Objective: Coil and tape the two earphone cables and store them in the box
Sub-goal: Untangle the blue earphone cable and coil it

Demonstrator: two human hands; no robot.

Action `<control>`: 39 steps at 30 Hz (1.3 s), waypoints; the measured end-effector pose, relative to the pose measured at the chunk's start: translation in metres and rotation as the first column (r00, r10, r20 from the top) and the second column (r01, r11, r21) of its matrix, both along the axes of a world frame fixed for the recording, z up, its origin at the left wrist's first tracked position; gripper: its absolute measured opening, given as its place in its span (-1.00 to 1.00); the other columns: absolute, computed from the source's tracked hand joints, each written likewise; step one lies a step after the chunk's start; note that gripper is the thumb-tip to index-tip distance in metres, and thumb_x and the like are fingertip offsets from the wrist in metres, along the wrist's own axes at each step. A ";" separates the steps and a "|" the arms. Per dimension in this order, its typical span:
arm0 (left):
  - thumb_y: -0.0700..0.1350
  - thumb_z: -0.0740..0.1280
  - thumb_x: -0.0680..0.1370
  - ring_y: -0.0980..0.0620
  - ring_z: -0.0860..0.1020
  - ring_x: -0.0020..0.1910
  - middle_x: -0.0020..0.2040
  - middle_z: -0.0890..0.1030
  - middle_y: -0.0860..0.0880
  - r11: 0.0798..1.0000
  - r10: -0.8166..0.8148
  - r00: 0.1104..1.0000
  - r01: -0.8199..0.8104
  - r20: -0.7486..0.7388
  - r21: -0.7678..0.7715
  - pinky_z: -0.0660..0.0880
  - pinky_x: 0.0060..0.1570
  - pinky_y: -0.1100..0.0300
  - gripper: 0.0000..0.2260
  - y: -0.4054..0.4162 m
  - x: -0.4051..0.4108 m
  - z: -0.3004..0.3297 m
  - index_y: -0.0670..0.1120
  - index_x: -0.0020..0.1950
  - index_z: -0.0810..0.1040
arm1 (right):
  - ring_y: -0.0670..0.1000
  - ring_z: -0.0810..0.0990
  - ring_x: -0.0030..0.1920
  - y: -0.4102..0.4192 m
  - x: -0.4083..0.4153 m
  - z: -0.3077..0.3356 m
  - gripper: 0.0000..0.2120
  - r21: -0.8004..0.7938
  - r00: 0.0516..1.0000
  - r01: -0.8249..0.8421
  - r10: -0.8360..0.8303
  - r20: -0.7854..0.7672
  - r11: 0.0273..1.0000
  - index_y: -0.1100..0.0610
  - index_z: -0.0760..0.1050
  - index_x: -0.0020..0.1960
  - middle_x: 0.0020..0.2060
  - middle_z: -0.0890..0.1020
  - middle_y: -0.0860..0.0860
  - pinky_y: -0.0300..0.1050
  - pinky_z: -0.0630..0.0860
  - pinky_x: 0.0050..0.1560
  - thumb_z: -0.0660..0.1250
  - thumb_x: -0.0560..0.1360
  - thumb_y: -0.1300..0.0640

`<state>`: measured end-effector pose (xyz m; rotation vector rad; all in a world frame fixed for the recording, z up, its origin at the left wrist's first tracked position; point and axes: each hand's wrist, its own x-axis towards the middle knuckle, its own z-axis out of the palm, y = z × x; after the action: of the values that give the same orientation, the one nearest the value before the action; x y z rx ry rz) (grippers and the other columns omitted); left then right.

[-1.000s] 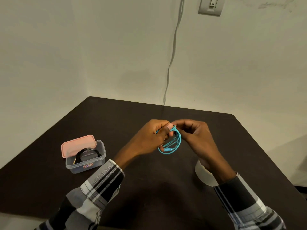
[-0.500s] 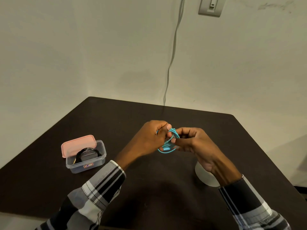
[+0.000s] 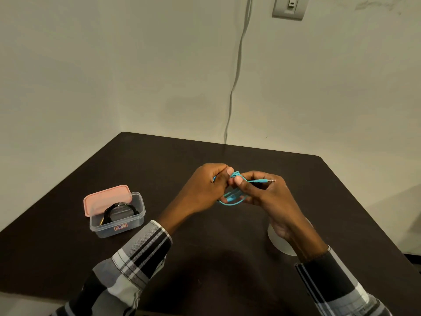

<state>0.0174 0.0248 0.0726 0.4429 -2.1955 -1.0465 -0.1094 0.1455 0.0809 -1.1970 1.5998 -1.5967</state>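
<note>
Both hands meet above the middle of the dark bench (image 3: 159, 160), working a turquoise earphone cable (image 3: 230, 199) between them. The left hand (image 3: 205, 188) has its fingers curled round one side of the coil, thumb pressed down on top of the loops. The right hand (image 3: 266, 195) pinches the cable close beside that thumb, fingers curled in, and the cable's jack plug (image 3: 265, 180) pokes out sideways over its knuckles, pointing right. The lower loops of the coil sag in a small arc beneath the two hands, clear of the bench top.

Over to the left sits a clear plastic box (image 3: 120, 220), well apart from the hands, with its pink lid (image 3: 107, 198) resting askew across the far left part of the rim so the box stands half uncovered. Inside lies a black coiled cable (image 3: 118, 209) (it curves against the box wall). Just behind the right wrist a white roll of tape (image 3: 280, 242) stands on the bench, mostly hidden by the hand. Plaid sleeves (image 3: 141, 247) cover both forearms.
</note>
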 end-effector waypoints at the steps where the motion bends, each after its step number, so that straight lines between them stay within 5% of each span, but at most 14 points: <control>1: -0.07 0.15 0.67 0.08 0.59 -0.37 -0.37 0.50 0.06 1.000 -0.009 1.000 0.010 -0.014 0.030 0.60 -0.29 0.12 -0.68 0.001 0.000 0.001 -0.08 -0.25 0.49 | 0.04 0.73 -0.03 0.000 0.001 -0.001 -0.80 -0.014 1.000 0.001 -0.001 0.023 1.000 0.21 0.68 0.00 -0.09 0.74 0.08 -0.12 0.66 -0.03 0.41 0.49 0.10; 7: -0.06 0.13 0.67 0.23 0.49 -0.42 -0.40 0.47 0.08 0.980 -0.012 0.997 0.027 -0.075 0.195 0.49 -0.30 0.34 -0.69 0.006 0.000 0.006 -0.12 -0.20 0.51 | 0.23 0.68 0.09 -0.003 -0.003 -0.006 -0.68 -0.030 0.928 -0.044 0.052 0.370 0.999 0.30 0.61 0.18 0.08 0.68 0.26 0.13 0.62 0.15 0.33 0.54 0.11; 14: -0.08 0.15 0.67 0.11 0.57 -0.29 -0.29 0.56 0.01 0.977 -0.001 0.990 0.031 -0.140 0.212 0.61 -0.16 0.20 -0.71 0.012 -0.002 0.005 -0.14 -0.13 0.57 | 0.14 0.72 -0.06 -0.017 0.002 -0.010 -0.57 -0.044 0.727 0.031 0.007 0.687 0.999 0.32 0.55 0.21 -0.02 0.70 0.23 0.08 0.67 0.04 0.45 0.42 0.11; 20: -0.10 0.18 0.66 0.11 0.58 -0.15 -0.09 0.54 -0.08 0.994 0.104 0.983 -0.096 -0.149 0.059 0.61 -0.07 0.19 -0.72 0.009 -0.011 -0.008 -0.22 -0.11 0.57 | 0.06 0.72 -0.15 -0.027 0.008 -0.016 -0.71 -0.003 0.769 0.250 -0.197 0.608 0.968 0.11 0.49 0.04 -0.12 0.72 0.11 0.06 0.67 -0.10 0.51 0.40 0.12; 25: 0.12 0.11 0.58 0.16 0.53 -0.05 -0.02 0.49 0.01 0.981 0.175 0.968 -0.188 -0.182 -0.053 0.54 -0.02 0.26 -0.66 0.010 -0.013 -0.016 -0.04 -0.19 0.55 | 0.07 0.70 -0.11 -0.030 0.016 -0.019 -0.83 -0.013 0.847 0.356 -0.317 0.427 0.934 0.18 0.59 -0.02 -0.12 0.72 0.14 0.01 0.67 -0.10 0.49 0.47 0.11; 31: -0.02 0.16 0.61 0.19 0.50 -0.05 0.03 0.48 0.06 0.958 0.230 0.955 -0.256 -0.187 -0.129 0.58 -0.08 0.12 -0.72 0.019 -0.016 -0.017 -0.12 -0.10 0.60 | 0.03 0.68 0.03 -0.031 0.016 -0.020 -0.90 -0.028 0.898 0.357 -0.334 0.287 0.934 0.10 0.70 -0.02 -0.10 0.73 0.04 -0.01 0.61 -0.03 0.47 0.49 0.11; 37: -0.11 0.21 0.64 0.14 0.54 -0.13 0.17 0.45 0.01 0.900 0.302 0.942 -0.333 -0.147 -0.283 0.39 -0.21 0.52 -0.78 0.023 -0.016 -0.012 -0.18 0.04 0.61 | 0.09 0.70 -0.09 -0.025 0.023 -0.009 -0.69 0.005 0.925 0.239 -0.229 0.304 0.971 0.20 0.69 -0.05 -0.12 0.73 0.17 -0.01 0.63 -0.04 0.33 0.59 -0.04; 39: -0.14 0.24 0.63 0.12 0.57 -0.17 0.20 0.44 0.00 0.893 0.308 0.940 -0.340 -0.148 -0.297 0.46 -0.24 0.48 -0.82 0.026 -0.014 -0.011 -0.18 0.03 0.60 | 0.12 0.71 -0.04 -0.024 0.024 -0.006 -0.67 0.005 0.932 0.189 -0.181 0.313 0.982 0.20 0.68 -0.04 -0.09 0.72 0.19 -0.06 0.64 -0.09 0.34 0.58 -0.06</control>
<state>0.0030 0.0505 0.0620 0.5728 -2.0615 -0.5106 -0.0855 0.1217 0.0750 -0.7722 1.5226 -1.8255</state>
